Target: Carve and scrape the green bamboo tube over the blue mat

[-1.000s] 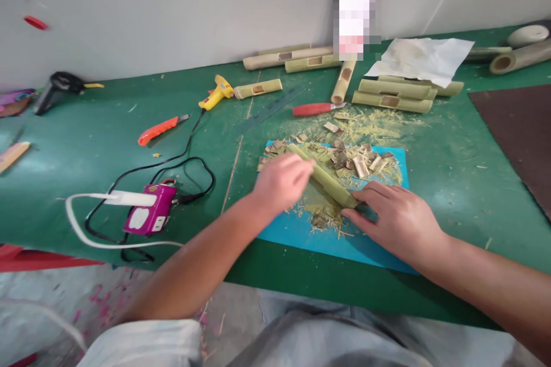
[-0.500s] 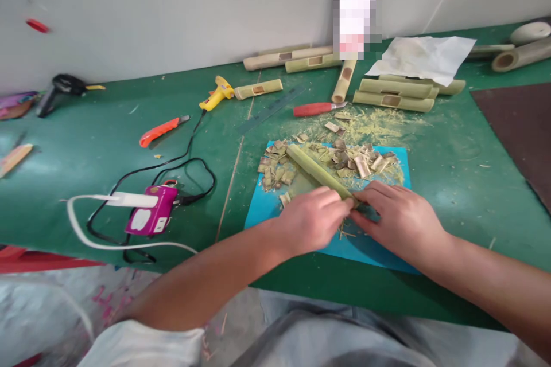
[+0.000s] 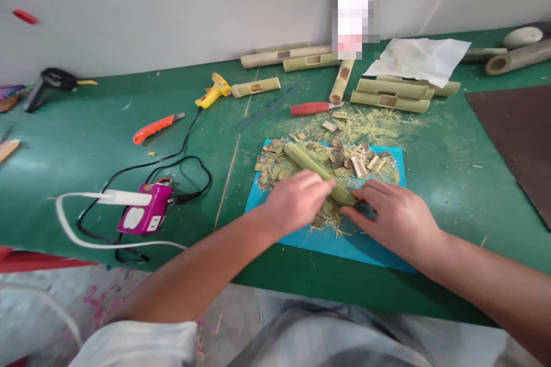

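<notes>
A green bamboo tube (image 3: 307, 161) lies slantwise over a blue mat (image 3: 262, 198) strewn with bamboo chips (image 3: 275, 169) and fine shavings. My right hand (image 3: 398, 212) grips its near end, thumb below and fingers above. Over the tube's middle is my left hand (image 3: 295, 199), slightly blurred, with its fingers curled closed. Whatever is inside those fingers is hidden, and whether they touch the tube I cannot tell. Beyond the mat lies a red-handled knife (image 3: 310, 108).
Notched bamboo pieces (image 3: 390, 101) lie at the back, some under white paper (image 3: 417, 60). To the left are a yellow glue gun (image 3: 213, 92), an orange utility knife (image 3: 155, 129) and a purple power strip (image 3: 146, 209) with cords. A dark mat (image 3: 512, 143) lies right.
My left hand has moved left, away from my right hand and the tube's near end, which now shows more. My right hand still holds that end. The view has shifted slightly.
</notes>
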`<state>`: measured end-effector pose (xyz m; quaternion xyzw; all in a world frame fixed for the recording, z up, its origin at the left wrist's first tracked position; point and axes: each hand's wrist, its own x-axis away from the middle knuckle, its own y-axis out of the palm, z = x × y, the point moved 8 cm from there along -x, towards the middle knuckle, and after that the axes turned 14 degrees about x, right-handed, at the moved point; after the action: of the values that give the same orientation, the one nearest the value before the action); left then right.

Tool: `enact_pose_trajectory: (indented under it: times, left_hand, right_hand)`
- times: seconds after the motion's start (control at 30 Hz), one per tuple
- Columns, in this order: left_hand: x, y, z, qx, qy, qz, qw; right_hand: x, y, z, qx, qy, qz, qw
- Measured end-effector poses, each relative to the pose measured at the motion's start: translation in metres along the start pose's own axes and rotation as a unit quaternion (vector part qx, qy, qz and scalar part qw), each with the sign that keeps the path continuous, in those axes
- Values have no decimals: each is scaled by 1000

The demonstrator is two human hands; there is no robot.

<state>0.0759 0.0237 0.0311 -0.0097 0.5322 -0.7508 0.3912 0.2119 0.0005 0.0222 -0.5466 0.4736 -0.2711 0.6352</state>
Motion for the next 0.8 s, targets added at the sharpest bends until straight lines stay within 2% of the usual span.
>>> enact_pose_trajectory:
  times: [0.1,0.17,0.47,0.57,0.7,0.73,0.8]
  left_hand:
    - [2,-26,-37,-75,-57,79,992]
    - [3,-36,-55,-99,-80,97,987]
    - [2,-40,-65,-76,-96,115,986]
    - [-1,-30,-45,-67,-72,100,990]
    - [-2,9,20,-29,29,-24,999]
    - [-1,16,30,-21,44,-44,998]
    - [0,18,34,-13,50,-54,997]
  right_hand:
    - [0,0,0,4,8,1,1000]
    - [0,0,-1,2,5,-2,1000]
    - [-2,-6,-3,39,-15,14,999]
    - [-2,-4,-2,30,-14,8,999]
    - [0,1,0,2,-14,-7,1000]
    - [0,1,0,-3,-14,-10,1000]
    - [0,2,2,-8,-5,-16,1000]
